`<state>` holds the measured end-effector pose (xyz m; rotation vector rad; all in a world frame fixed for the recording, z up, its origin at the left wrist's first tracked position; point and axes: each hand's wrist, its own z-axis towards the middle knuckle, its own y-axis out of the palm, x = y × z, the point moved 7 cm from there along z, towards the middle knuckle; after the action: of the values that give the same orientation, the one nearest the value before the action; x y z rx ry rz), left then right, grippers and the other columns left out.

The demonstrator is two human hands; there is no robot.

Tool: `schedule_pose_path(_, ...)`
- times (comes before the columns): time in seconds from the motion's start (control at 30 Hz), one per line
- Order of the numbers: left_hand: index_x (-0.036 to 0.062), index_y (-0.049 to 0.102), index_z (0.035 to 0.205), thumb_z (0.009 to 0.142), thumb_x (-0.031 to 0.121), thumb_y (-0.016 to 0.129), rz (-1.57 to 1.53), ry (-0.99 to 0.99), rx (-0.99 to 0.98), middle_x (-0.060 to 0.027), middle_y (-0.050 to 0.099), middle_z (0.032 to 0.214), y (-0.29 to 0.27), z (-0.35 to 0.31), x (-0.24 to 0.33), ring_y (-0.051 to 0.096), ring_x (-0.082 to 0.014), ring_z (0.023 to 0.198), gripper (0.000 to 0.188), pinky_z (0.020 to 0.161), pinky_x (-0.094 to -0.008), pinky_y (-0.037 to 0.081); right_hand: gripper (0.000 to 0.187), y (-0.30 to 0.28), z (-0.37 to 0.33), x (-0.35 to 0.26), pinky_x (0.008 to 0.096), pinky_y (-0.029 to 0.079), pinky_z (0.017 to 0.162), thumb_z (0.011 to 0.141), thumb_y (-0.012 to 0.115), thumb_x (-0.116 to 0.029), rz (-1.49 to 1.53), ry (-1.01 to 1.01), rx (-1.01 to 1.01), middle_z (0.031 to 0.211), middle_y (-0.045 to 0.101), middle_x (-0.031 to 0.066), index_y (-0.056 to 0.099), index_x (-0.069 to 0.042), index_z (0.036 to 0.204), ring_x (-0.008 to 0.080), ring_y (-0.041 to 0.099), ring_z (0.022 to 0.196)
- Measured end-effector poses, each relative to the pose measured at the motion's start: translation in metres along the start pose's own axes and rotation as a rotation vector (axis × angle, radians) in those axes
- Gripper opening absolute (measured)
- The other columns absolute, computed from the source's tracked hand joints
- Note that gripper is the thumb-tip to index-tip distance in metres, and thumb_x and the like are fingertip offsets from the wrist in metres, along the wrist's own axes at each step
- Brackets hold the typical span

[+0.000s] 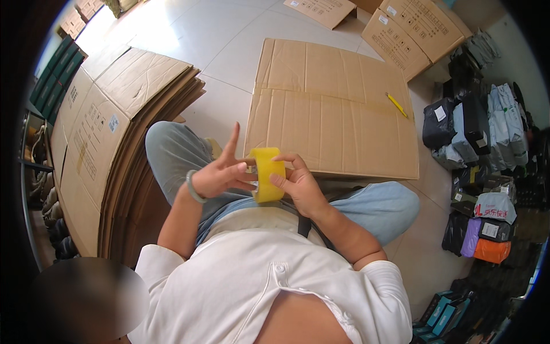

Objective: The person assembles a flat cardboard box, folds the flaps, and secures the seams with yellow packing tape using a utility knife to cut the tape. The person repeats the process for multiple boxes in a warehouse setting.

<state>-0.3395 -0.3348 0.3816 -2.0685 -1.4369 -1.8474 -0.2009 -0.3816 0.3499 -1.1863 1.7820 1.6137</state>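
A wide roll of yellow packing tape (270, 182) is held upright above my lap. My right hand (299, 186) grips it from the right, thumb and fingers closed on its outer face. Beside its other side is my left hand (220, 174), with a pale bangle at the wrist. One finger of that hand points up and the others stretch toward the ring's opening, so their tips are partly hidden. Just beyond my knees lies a large closed cardboard box (332, 114). On its top, toward the right, rests a slim yellow tool (396, 105) with a dark end.
A thick stack of flattened cartons (109, 132) leans at my left. More printed cartons (409, 34) stand at the far right. Wrapped parcels (467, 126) are piled along the right side, with an orange parcel (492, 250) nearer me. Shoes (51, 212) fill a rack at far left.
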Motion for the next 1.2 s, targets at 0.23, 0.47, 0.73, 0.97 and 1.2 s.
schedule_pose_path(0.23, 0.0074, 0.051, 0.127, 0.077, 0.032, 0.075, 1.081, 0.212, 0.263, -0.014, 0.054, 0.117, -0.017, -0.005, 0.051, 0.06, -0.0203, 0.091, 0.061, 0.08, -0.0295, 0.05, 0.034, -0.012, 0.002, -0.01, 0.0251, 0.047, 0.08, 0.089, 0.06, -0.005, -0.251, -0.043, 0.006, 0.102, 0.061, 0.0079, 0.046, -0.012, 0.119, 0.0126, 0.058, 0.093)
schedule_pose_path(0.47, 0.0071, 0.062, 0.113, 0.071, 0.032, 0.079, 1.481, 0.24, 0.24, -0.0094, 0.063, 0.101, 0.03, 0.029, 0.063, 0.058, -0.02, 0.096, 0.052, 0.083, -0.0312, 0.047, 0.033, -0.012, 0.003, -0.006, 0.0251, 0.046, 0.083, 0.089, 0.06, -0.005, -0.309, -0.018, -0.053, 0.104, 0.058, 0.0061, 0.046, -0.01, 0.118, 0.0125, 0.058, 0.097)
schedule_pose_path(0.73, 0.0028, 0.069, 0.088, 0.077, 0.019, 0.073, 1.192, -0.044, 0.146, -0.008, 0.067, 0.078, 0.021, 0.046, 0.057, 0.064, -0.019, 0.071, 0.02, 0.066, -0.0274, 0.051, 0.035, -0.015, 0.0, -0.007, 0.0261, 0.045, 0.086, 0.088, 0.06, -0.005, -0.419, -0.006, -0.048, 0.107, 0.058, 0.0076, 0.046, -0.008, 0.12, 0.0142, 0.057, 0.1)
schedule_pose_path(0.97, 0.0043, 0.068, 0.076, 0.076, 0.019, 0.069, 1.418, 0.213, 0.263, -0.0082, 0.065, 0.071, 0.038, 0.043, 0.071, 0.061, -0.0228, 0.069, 0.015, 0.065, -0.0326, 0.05, 0.084, -0.02, -0.001, -0.02, 0.0282, 0.047, 0.078, 0.084, 0.069, -0.018, -0.539, 0.052, -0.005, 0.096, 0.061, 0.0118, 0.013, -0.01, 0.146, 0.0152, 0.06, 0.087)
schedule_pose_path(1.2, 0.0026, 0.067, 0.076, 0.078, 0.02, 0.068, 1.346, 0.079, 0.304, -0.0089, 0.066, 0.071, 0.031, 0.046, 0.099, 0.061, -0.019, 0.067, 0.017, 0.065, -0.0311, 0.05, 0.108, -0.033, 0.006, -0.03, 0.0286, 0.048, 0.075, 0.076, 0.078, -0.031, -0.527, 0.054, -0.118, 0.091, 0.062, 0.0147, 0.001, -0.009, 0.148, 0.0164, 0.059, 0.082)
